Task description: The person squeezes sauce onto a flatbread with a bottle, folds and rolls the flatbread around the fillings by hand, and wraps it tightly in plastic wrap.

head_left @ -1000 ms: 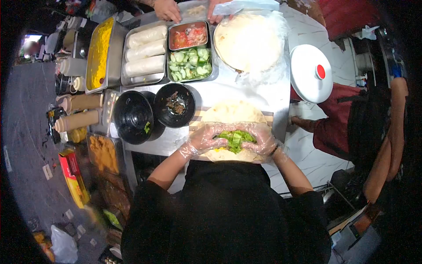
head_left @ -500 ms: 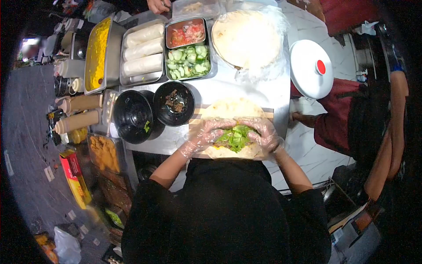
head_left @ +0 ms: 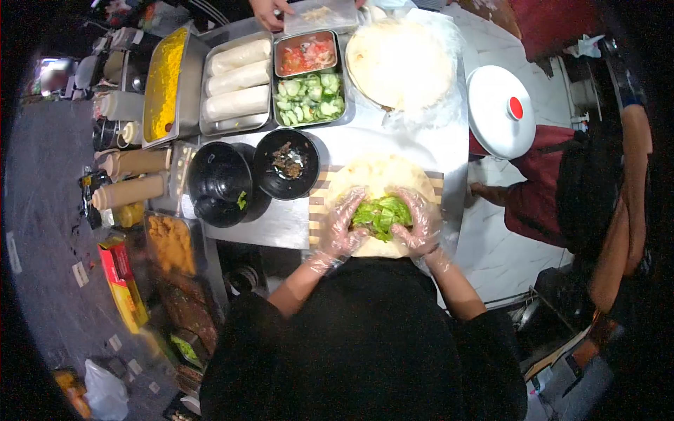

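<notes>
A round flatbread (head_left: 379,170) lies on a striped cutting board (head_left: 318,210), with green lettuce (head_left: 382,216) heaped at its middle. Other filling under the lettuce is mostly hidden. My left hand (head_left: 344,226), in a clear plastic glove, curves around the left side of the heap, its thumb against the leaves. From the right side my gloved right hand (head_left: 420,223) cups the same heap, thumb and fingers pressed on it. Left of the board stand a black bowl (head_left: 286,164) with bits of browned filling and a larger black bowl (head_left: 220,184) with a scrap of lettuce.
Behind are a tray of white rolls (head_left: 239,78), chopped cucumber (head_left: 309,97), tomato (head_left: 306,55), shredded yellow food (head_left: 165,84) and stacked flatbreads (head_left: 400,63). A white lid (head_left: 500,112) is at right. A co-worker's hand (head_left: 270,12) touches a clear container (head_left: 319,17).
My hands have turned from lying across the top of the filling to its two sides, fingers pointing forward. The co-worker's hand has come lower at the top edge. The view has shifted slightly.
</notes>
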Action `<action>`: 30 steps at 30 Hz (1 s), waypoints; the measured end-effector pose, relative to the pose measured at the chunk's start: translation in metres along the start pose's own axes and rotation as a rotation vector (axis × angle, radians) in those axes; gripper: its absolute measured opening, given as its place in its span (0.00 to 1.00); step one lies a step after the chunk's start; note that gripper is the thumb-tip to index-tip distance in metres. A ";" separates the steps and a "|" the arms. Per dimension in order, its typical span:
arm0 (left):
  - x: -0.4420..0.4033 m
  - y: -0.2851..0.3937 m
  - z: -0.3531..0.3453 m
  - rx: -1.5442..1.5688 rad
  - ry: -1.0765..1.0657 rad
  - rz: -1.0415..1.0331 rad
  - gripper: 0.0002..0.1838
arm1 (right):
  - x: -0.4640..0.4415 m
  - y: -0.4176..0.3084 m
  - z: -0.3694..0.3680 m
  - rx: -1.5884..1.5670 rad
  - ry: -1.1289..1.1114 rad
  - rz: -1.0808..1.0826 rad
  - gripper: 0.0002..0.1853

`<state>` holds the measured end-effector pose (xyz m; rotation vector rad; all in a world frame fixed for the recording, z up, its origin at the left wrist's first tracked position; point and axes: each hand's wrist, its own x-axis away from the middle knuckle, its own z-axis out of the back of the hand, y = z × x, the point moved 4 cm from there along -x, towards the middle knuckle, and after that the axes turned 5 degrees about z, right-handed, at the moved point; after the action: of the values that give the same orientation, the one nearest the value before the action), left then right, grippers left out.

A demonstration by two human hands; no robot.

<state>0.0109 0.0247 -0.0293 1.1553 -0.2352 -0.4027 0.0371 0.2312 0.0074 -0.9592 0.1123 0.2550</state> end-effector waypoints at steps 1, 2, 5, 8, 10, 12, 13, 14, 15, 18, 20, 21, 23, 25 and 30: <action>0.000 -0.001 -0.003 -0.034 0.018 0.023 0.38 | 0.004 0.001 -0.005 0.005 0.001 -0.020 0.32; 0.000 -0.001 -0.005 -0.068 0.035 0.051 0.37 | 0.006 0.002 -0.011 0.008 0.000 -0.043 0.31; -0.003 0.010 -0.009 -0.078 0.083 0.064 0.31 | 0.005 -0.002 -0.020 -0.051 0.089 -0.049 0.28; -0.005 0.012 -0.012 -0.037 0.111 0.039 0.26 | 0.006 -0.003 -0.020 0.008 0.135 -0.070 0.24; -0.003 0.008 -0.016 0.017 0.114 0.035 0.26 | 0.007 -0.003 -0.022 0.034 0.160 -0.085 0.22; -0.003 0.004 -0.022 0.062 0.135 0.019 0.25 | 0.006 -0.002 -0.023 0.045 0.173 -0.051 0.21; -0.003 0.003 -0.023 0.058 0.138 0.022 0.24 | 0.006 -0.002 -0.023 0.023 0.195 -0.052 0.20; -0.003 0.001 -0.023 0.052 0.142 0.024 0.24 | 0.005 -0.002 -0.020 0.026 0.198 -0.052 0.20; -0.003 -0.002 -0.021 0.052 0.141 0.022 0.24 | 0.004 -0.001 -0.017 -0.014 0.143 -0.063 0.23; -0.008 -0.007 -0.013 0.121 -0.056 0.069 0.35 | 0.006 0.004 -0.011 -0.035 0.048 0.004 0.32; -0.015 0.009 -0.002 -0.042 -0.247 0.021 0.53 | 0.007 0.006 -0.006 -0.017 0.008 0.079 0.37; -0.018 0.011 0.000 -0.167 -0.314 -0.032 0.65 | 0.006 0.006 -0.004 0.016 -0.070 0.116 0.42; -0.020 0.007 -0.004 -0.209 -0.343 -0.096 0.66 | 0.003 0.003 -0.003 0.050 -0.147 0.152 0.46; -0.018 0.000 -0.010 -0.251 -0.371 -0.159 0.67 | 0.001 -0.001 -0.007 0.142 -0.252 0.181 0.44; -0.012 -0.015 -0.020 -0.357 -0.377 -0.142 0.52 | 0.013 0.012 -0.022 0.292 -0.189 0.252 0.42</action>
<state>0.0050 0.0415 -0.0504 0.7407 -0.3933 -0.7580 0.0469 0.2219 -0.0180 -0.6261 0.0941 0.5450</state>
